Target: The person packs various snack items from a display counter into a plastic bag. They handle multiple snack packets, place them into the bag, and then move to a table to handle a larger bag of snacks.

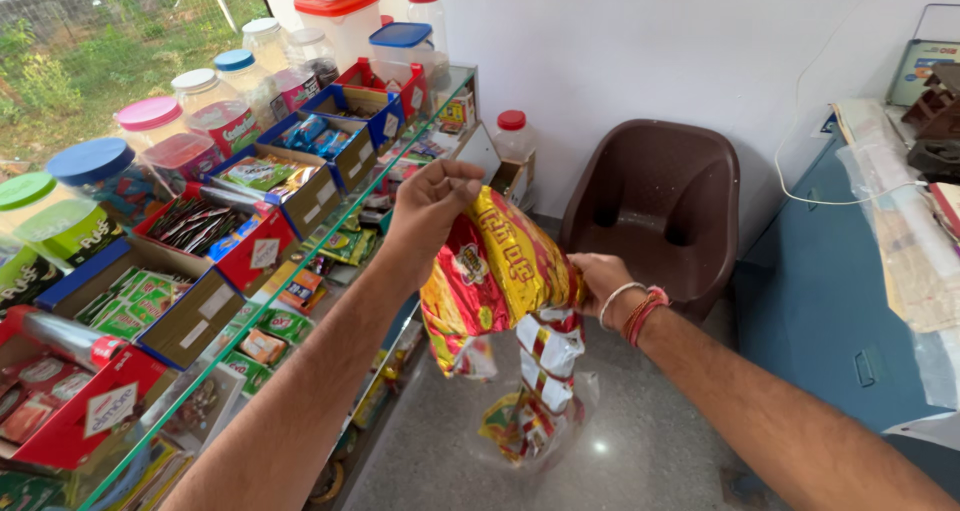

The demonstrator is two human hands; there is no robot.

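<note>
A strip of red and yellow snack packets (505, 301) is held up between the glass shelf (300, 261) on the left and the brown chair (655, 206) farther off. Its top edge is pinched by the left hand (432, 203); its right side is gripped by the right hand (597, 276).

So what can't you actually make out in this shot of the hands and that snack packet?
- Right hand: its fingers are hidden behind the red and yellow packet, head view.
- Clear bag hanging below: its contents are bunched and glare-blurred.
- Glass counter: goods on the lower shelves are too small and reflected over.
- Blue cabinet: cut off by the right edge.
- Left hand: pinches the packet's top.
</note>
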